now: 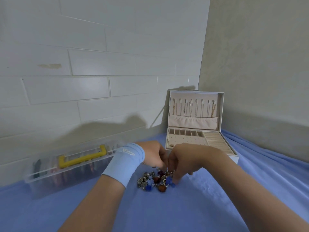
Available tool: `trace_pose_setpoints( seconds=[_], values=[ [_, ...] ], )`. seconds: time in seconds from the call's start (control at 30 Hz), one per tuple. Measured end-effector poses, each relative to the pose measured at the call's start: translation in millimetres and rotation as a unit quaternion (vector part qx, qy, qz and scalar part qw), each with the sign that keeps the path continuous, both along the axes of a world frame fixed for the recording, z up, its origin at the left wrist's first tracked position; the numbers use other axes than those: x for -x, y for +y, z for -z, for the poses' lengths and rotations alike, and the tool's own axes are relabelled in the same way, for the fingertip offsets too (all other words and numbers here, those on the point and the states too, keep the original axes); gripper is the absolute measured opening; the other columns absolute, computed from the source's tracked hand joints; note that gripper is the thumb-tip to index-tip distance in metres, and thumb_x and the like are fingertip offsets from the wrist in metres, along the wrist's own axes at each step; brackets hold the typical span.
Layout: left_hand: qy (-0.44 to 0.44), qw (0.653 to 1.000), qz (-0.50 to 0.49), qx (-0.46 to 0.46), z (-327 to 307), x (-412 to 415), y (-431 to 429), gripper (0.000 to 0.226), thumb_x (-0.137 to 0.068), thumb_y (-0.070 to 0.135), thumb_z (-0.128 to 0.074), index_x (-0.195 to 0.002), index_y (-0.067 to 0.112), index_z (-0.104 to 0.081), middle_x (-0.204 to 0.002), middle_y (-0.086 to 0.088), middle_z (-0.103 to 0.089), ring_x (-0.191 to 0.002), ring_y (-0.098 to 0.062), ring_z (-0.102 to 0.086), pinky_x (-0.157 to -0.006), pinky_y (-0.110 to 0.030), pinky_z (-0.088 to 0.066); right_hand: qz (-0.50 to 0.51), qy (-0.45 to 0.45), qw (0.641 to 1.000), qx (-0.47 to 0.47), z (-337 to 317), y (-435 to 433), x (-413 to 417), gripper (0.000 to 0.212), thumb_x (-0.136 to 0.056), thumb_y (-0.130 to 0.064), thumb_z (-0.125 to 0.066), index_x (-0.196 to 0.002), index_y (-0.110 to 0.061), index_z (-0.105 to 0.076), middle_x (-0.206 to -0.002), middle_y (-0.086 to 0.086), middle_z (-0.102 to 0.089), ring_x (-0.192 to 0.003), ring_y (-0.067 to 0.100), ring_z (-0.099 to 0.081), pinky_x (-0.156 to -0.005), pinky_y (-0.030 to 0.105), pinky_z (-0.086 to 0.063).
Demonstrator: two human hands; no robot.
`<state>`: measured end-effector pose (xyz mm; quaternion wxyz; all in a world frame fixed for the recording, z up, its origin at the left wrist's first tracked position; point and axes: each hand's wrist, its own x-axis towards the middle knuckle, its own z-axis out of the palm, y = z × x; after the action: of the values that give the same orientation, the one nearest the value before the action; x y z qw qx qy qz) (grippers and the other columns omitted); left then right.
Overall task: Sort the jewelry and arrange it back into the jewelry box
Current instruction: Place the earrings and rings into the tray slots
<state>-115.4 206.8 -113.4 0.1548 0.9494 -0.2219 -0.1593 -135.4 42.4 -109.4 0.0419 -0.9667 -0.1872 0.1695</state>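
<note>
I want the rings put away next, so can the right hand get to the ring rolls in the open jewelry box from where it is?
Probably yes. The jewelry box stands open just behind the right hand, lid upright, and nothing covers the ring rolls. The left hand is off to the side, over the jewelry pile.

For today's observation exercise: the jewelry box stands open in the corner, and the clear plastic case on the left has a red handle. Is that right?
Not quite. In the head view the jewelry box does stand open in the corner, but the handle on the clear plastic case at the left is yellow, not red.
</note>
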Motion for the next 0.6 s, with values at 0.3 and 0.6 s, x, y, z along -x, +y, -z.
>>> trace_pose_setpoints(
  seconds=[0.3,0.6],
  values=[
    [-0.005,0.999,0.001,0.037,2.9,-0.2,-3.4,0.026,-0.071,0.046,-0.082,-0.090,0.033,-0.068,-0.082,0.018,-0.066,-0.078,-0.003,-0.062,-0.075,-0.024,-0.048,0.018,0.011,0.989,-0.145,-12.7,-17.0,-0.6,0.009,-0.085,-0.023,-0.076,-0.086,-0.014,-0.078,-0.066,-0.011,-0.072,-0.051,0.007,-0.063,-0.050,0.022,-0.042],
    [0.017,0.976,-0.001,0.216,-7.6,2.0,3.7,0.011,-0.094,0.028,-0.063,-0.100,0.021,-0.069,-0.093,0.012,-0.076,-0.081,-0.008,-0.070,-0.060,-0.021,-0.045,0.069,0.033,0.938,-0.337,-16.8,-31.6,-9.8,0.033,-0.100,-0.030,-0.061,-0.098,0.001,-0.071,-0.093,0.008,-0.077,-0.058,0.019,-0.063,-0.044,0.024,-0.040]
  ],
)
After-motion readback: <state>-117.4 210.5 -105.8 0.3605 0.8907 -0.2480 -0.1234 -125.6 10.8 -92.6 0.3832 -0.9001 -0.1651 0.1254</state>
